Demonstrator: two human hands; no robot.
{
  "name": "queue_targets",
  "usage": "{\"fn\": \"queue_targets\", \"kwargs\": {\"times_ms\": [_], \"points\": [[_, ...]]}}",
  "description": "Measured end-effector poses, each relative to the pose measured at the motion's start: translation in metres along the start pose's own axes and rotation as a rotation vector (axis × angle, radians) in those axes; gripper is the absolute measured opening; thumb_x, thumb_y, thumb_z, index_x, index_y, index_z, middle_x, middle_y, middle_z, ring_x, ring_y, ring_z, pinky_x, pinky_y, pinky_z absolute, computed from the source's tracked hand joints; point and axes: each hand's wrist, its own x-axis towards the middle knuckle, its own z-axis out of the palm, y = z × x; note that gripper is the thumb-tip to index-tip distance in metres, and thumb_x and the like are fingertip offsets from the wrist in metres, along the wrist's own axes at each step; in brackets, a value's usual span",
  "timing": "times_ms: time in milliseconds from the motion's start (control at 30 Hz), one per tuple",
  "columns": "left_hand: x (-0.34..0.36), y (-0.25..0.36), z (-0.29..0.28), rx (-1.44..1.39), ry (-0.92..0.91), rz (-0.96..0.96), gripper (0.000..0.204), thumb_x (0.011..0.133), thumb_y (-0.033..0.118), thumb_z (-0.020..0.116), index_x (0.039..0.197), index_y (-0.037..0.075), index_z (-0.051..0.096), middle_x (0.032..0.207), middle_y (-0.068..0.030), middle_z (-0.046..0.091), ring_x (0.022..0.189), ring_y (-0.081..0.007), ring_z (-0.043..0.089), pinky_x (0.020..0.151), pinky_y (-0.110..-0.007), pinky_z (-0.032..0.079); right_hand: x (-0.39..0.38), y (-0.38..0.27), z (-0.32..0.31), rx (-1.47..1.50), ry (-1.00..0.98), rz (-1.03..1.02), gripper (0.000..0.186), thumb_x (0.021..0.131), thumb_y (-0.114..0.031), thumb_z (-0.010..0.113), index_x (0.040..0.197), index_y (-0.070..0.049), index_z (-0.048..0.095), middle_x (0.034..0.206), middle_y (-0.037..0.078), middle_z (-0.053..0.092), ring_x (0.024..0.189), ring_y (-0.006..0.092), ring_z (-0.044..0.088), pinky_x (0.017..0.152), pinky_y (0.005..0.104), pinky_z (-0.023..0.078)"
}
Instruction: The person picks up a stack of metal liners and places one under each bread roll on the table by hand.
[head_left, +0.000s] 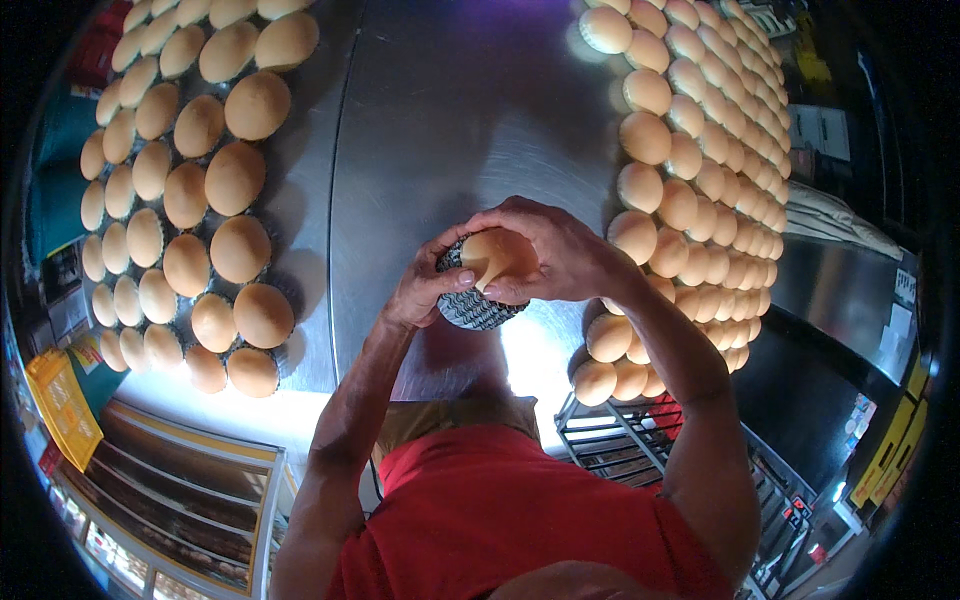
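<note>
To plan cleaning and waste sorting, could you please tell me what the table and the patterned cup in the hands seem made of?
Table: most likely stainless steel, semi-glossy, judging by its grey sheen, fine scratches and blurred reflections. Cup: perhaps matte paper, its zigzag-marked wall looking pleated; plastic or foil stays possible.

A bakery: rows of buns (678,204), steel worktable (420,120), metal rack (622,440)

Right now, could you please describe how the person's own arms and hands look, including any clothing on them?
The left hand and the right hand wear no gloves. No watch or bracelet shows at the wrists. The forearms are uncovered, and the red shirt leaves the elbows bare.
</note>
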Motion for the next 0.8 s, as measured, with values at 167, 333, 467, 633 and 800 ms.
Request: {"fn": "queue_targets", "kwargs": {"times_ms": [167,333,467,633,800], "points": [[0.021,-0.003,0.013,-0.012,0.112,-0.055,0.077,0.077,0.026,0.085,0.141,0.001,0.049,0.12,-0.0107,0.063,0.111,-0.0215,0.062,0.099,-0.034,0.05,-0.008,0.04,-0.011,0.089,0.147,-0.064,0.059,0.069,-0.021,0.086,0.122,-0.007,0.062,0.115,0.01,0.064,0.108,0.022,0.064,0.096,0.0361,0.051],[0.037,-0.012,0.01,0.056,0.144,0.104,0.069,0.083,0.036,0.079,0.137,0.004,0.051,0.125,-0.0122,0.06,0.112,-0.0226,0.062,0.096,-0.036,0.052,0.008,0.085,-0.077,0.162,0.38,0.168,0.054,0.069,-0.023,0.085,0.116,-0.01,0.062,0.11,0.008,0.065,0.104,0.0197,0.063,0.089,0.035,0.052],[0.02,-0.023,0.02,0.175,0.151,0.185,0.077,0.079,0.043,0.08,0.137,0.003,0.05,0.134,-0.0145,0.056,0.118,-0.0249,0.059,0.101,-0.039,0.05,0.049,0.161,-0.171,-0.472,0.609,0.267,0.056,0.078,-0.033,0.075,0.126,-0.008,0.058,0.119,0.014,0.063,0.116,0.0267,0.061,0.099,0.0373,0.049],[-0.05,-0.036,0.02,0.11,0.17,0.24,0.084,0.077,0.046,0.08,0.14,0.002,0.046,0.137,-0.0152,0.055,0.124,-0.0259,0.056,0.104,-0.04,0.048,0.066,0.129,-0.177,-0.843,0.402,0.672,0.08,0.086,-0.059,0.061,0.139,0.0,0.051,0.143,0.023,0.052,0.135,0.0353,0.049,0.112,0.0419,0.04],[-0.131,-0.05,0.014,0.095,0.214,0.2,0.09,0.075,0.05,0.08,0.142,0.002,0.043,0.134,-0.015,0.056,0.122,-0.0248,0.057,0.106,-0.039,0.045,0.052,0.164,-0.109,-0.864,0.575,0.038,0.063,0.087,-0.047,0.071,0.133,-0.006,0.058,0.136,0.02,0.059,0.124,0.0374,0.057,0.107,0.0458,0.044]]}}
